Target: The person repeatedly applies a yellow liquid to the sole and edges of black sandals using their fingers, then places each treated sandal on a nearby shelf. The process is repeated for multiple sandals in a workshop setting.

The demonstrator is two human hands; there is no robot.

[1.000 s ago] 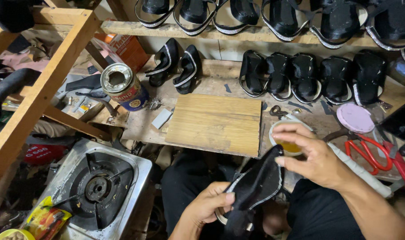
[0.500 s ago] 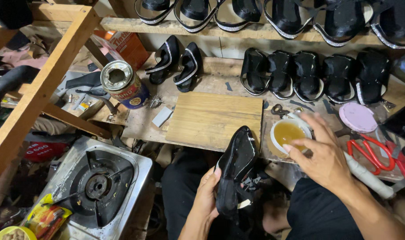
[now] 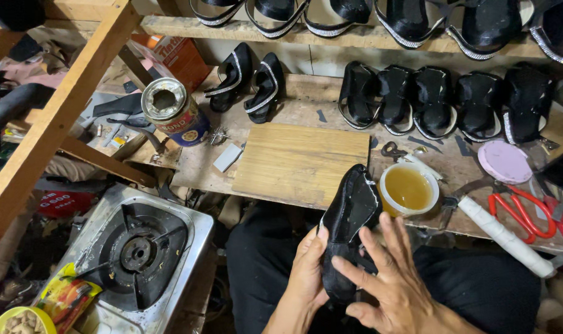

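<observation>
Grip check: your left hand (image 3: 307, 272) holds the black sandal upper (image 3: 349, 229); right hand (image 3: 393, 281), fingers spread, just left the yellow glue cup (image 3: 409, 188) near the counter's front edge.

A worn wooden bench (image 3: 306, 108) carries a bare wooden board (image 3: 301, 162) at its middle. Left of the board lie a small white block (image 3: 227, 158) and an opened tin can (image 3: 174, 111). Right of it sit a tub of amber glue (image 3: 409, 188), red scissors (image 3: 524, 210) and a pink lid (image 3: 504, 161). Black shoe uppers (image 3: 445, 102) line the far edge.
</observation>
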